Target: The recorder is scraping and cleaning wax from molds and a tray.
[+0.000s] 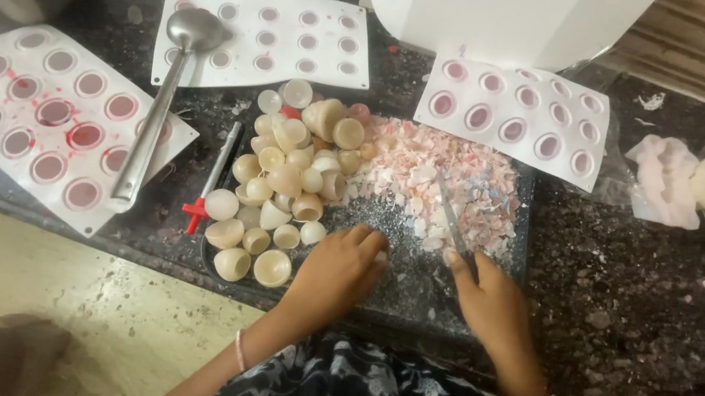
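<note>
pink-and-white chopped bits [448, 186] lie heaped on the dark board [414, 273], right of the pale half-shells [284, 191]; your right hand [489, 302] grips the knife [452, 220], your left hand [336, 274] curls over a piece, so a slip could nick those fingertips.

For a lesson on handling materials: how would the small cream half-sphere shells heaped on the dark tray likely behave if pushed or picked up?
The half-sphere shells look thin and hollow, so probably light. The heap of broken pink-white shards beside them suggests they crack easily. Their rounded backs would likely rock or roll when nudged on the tray.
</note>
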